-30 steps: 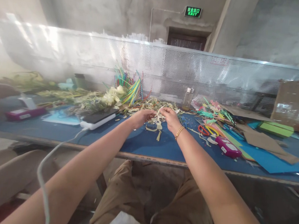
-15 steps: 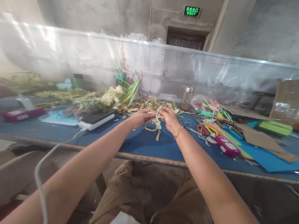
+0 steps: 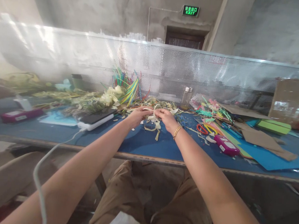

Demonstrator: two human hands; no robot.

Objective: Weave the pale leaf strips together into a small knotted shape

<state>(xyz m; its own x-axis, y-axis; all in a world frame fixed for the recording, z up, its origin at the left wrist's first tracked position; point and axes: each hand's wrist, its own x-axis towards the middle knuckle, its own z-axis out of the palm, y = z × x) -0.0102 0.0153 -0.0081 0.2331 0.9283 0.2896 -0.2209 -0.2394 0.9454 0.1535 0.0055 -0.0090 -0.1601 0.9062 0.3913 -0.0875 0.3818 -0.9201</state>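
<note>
My left hand and my right hand meet over the blue table, both pinched on a bundle of pale yellow paper strips. Loose ends of the strips hang down between the hands onto the table. A gold bracelet sits on my right wrist. Behind the hands lies a heap of pale strip scraps.
A phone on a white power bank with a white cable lies left of the hands. Coloured strips stand behind. A small jar, scissors, a magenta box, coloured paper and cardboard lie right. A perforated metal screen backs the table.
Both hands have drawn slightly closer together and a little farther from me, still working the pale strips. Nothing else on the table has moved.
</note>
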